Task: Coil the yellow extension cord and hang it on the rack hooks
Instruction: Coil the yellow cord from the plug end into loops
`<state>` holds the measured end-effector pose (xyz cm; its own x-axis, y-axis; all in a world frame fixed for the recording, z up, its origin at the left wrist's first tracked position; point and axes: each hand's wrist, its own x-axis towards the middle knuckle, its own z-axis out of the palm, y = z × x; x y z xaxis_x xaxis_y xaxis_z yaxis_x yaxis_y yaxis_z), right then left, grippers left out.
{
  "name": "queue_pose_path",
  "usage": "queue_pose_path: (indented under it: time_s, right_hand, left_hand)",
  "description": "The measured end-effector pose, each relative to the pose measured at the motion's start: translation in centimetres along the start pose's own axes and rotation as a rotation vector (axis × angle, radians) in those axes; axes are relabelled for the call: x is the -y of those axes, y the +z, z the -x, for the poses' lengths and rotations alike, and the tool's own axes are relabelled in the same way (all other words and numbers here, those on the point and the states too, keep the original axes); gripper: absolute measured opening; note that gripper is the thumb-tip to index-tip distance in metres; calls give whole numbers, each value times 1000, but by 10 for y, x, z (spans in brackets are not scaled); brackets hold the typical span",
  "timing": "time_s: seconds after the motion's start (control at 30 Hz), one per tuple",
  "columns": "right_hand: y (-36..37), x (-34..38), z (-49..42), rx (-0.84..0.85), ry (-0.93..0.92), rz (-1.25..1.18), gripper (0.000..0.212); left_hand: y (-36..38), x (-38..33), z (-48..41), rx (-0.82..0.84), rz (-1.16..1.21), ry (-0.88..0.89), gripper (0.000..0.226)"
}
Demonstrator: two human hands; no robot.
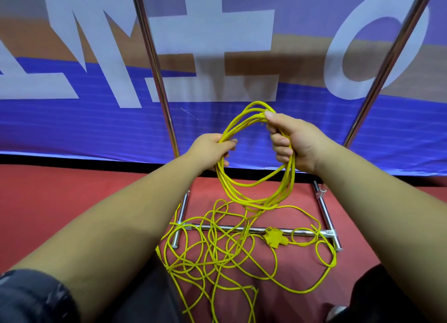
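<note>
A yellow extension cord (256,199) hangs partly coiled between my hands, in several loops. My right hand (292,141) grips the coil's upper right side, thumb on top. My left hand (212,148) grips the coil's left side. The rest of the cord lies in a loose tangle (217,252) on the red floor below, with its yellow socket end (274,236) lying on the rack's bottom bar. The metal rack (154,63) stands in front of me, its two chrome uprights rising left and right of the coil. No hooks are in view.
The rack's chrome base bars (326,213) lie on the red floor (60,197), the cord draped over them. A blue banner (84,126) with large white letters hangs behind the rack. My dark-clothed knees sit at the bottom corners.
</note>
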<state>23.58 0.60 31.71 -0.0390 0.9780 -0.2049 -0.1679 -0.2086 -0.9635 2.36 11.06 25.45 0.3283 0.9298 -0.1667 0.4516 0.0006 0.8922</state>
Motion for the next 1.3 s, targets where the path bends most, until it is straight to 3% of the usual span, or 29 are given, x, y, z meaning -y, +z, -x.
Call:
queue_pose_path:
  time_s: [0.17, 0.3, 0.4, 0.53, 0.77, 0.97, 1.03, 1.1, 1.17, 1.23, 1.3]
  right_hand:
    - [-7, 1, -2, -35, -36, 29, 28]
    - [-11, 2, -4, -45, -67, 40, 27]
    - [-14, 1, -5, -45, -68, 92, 27]
    - [-15, 2, -4, -86, -66, 124, 30]
    - [-14, 7, 1, -181, -70, 40, 46]
    - [-17, 1, 2, -229, -107, 90, 42]
    - [-17, 0, 4, -244, -115, 82, 41]
    - [-15, 0, 5, -261, -120, 71, 39]
    - [-15, 2, 7, -273, -120, 64, 36]
    - [-16, 4, 8, -269, -119, 48, 33]
    - [-18, 7, 11, -264, -116, 18, 32]
  left_hand:
    - [-11, 9, -12, -83, -43, 25, 30]
    - [-7, 12, -10, 61, 215, -204, 31]
    - [-6, 9, -5, 142, 252, -335, 37]
    - [-4, 8, -6, 97, 339, -274, 40]
    - [-4, 3, -6, -44, 266, -91, 28]
    - [-4, 13, -8, 80, 152, -112, 30]
    - [-1, 16, -5, 123, 69, -190, 47]
    - [4, 23, -1, 241, -60, -311, 78]
    - [15, 31, 4, 383, -131, -428, 89]
    - [32, 35, 14, 467, -118, -548, 80]
    - [51, 40, 24, 485, -180, -534, 55]
